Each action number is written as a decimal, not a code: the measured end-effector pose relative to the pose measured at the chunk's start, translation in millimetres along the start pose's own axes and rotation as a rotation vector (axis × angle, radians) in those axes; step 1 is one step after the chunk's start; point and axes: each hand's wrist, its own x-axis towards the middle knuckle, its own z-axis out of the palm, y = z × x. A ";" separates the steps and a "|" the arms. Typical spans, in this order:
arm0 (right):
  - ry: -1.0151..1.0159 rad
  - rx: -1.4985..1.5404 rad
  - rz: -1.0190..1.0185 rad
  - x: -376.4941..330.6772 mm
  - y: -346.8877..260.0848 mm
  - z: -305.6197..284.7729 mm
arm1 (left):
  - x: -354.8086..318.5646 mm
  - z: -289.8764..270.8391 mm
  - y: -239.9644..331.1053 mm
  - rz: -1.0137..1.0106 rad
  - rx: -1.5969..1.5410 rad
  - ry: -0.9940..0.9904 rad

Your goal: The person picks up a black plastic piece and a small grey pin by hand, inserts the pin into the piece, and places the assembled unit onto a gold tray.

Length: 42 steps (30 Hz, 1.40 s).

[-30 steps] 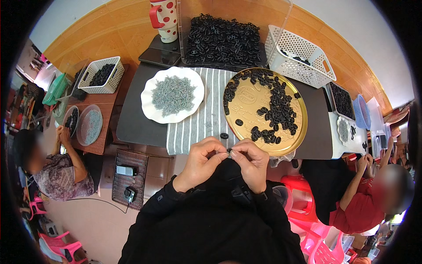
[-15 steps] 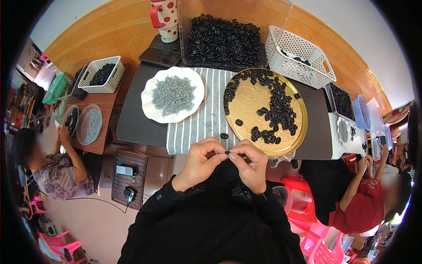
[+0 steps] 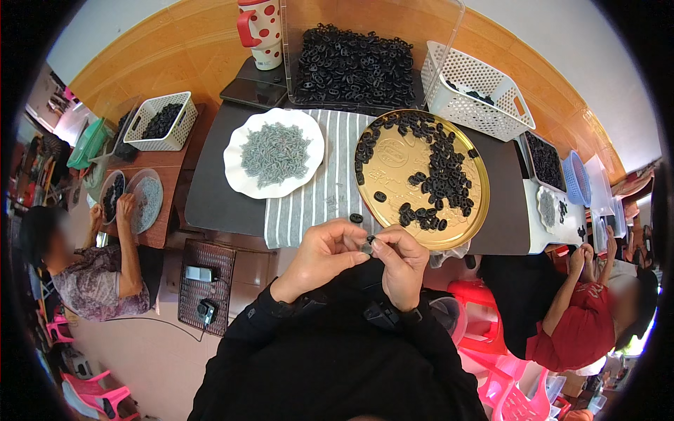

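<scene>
Both hands meet over the table's front edge. My right hand point(image 3: 403, 261) pinches a small black oval piece point(image 3: 371, 239) between thumb and fingertips. My left hand point(image 3: 324, 254) is closed in a pinch right beside it. Something small and greyish shows at its fingertips, too small to name. Just beyond the hands, a single black oval piece point(image 3: 357, 218) lies on the grey striped cloth point(image 3: 298, 219). To the right, a round gold tray point(image 3: 393, 189) holds many black oval pieces. At left, a white scalloped plate point(image 3: 239, 179) carries a heap of small grey-blue metal-looking pieces point(image 3: 275, 154).
At the back stand a clear bin point(image 3: 286, 49) of black parts, a white perforated basket point(image 3: 484, 116), a dark flat device point(image 3: 254, 90) and a red-dotted tumbler point(image 3: 265, 35). One person point(image 3: 105, 281) works at left, another point(image 3: 579, 323) at right. Red and pink stools point(image 3: 481, 316) are at lower right.
My fingertips have drawn slightly apart and the black piece is tilted more into view at the right fingertips. The person at left has moved a hand toward the bowls.
</scene>
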 end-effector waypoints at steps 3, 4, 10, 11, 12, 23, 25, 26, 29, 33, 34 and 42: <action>-0.012 -0.009 0.008 -0.4 -3.9 0.5 | -4.5 -4.9 -1.5 -0.060 0.045 -0.030; -0.013 -0.009 0.008 -0.5 -3.7 -0.1 | -3.5 -5.1 -0.7 -0.077 0.094 -0.032; -0.037 -0.012 -0.006 -3.3 -1.7 0.0 | -4.6 -2.2 0.1 0.007 0.169 -0.012; -0.044 -0.031 -0.015 -4.2 -1.1 -1.1 | -4.9 -1.4 0.7 0.040 0.183 -0.018; -0.051 -0.050 -0.024 -4.9 -1.1 -1.7 | -5.2 -0.3 1.2 0.040 0.182 -0.019; 0.000 -0.022 0.051 -9.7 -18.0 11.2 | -2.9 -3.9 -8.2 -0.068 -0.020 -0.026; 0.012 -0.043 0.039 -7.9 -20.5 10.0 | -2.4 -7.6 -8.7 -0.104 -0.053 -0.036; -0.085 -0.283 -0.125 -4.8 -21.7 4.0 | -2.6 -8.3 -8.8 -0.139 -0.086 -0.044; -0.222 -0.591 -0.357 0.7 -22.8 -7.3 | -3.7 -5.8 -7.6 -0.169 -0.097 -0.050; -0.284 -0.679 -0.464 2.6 -22.3 -13.3 | -3.3 -4.5 -5.7 -0.195 -0.120 -0.086; -0.283 -0.676 -0.463 1.9 -21.5 -13.6 | -3.6 -3.5 -3.7 -0.201 -0.114 -0.090; -0.070 -0.597 -0.373 0.9 -19.8 -19.3 | 17.3 5.2 10.4 0.349 1.040 0.153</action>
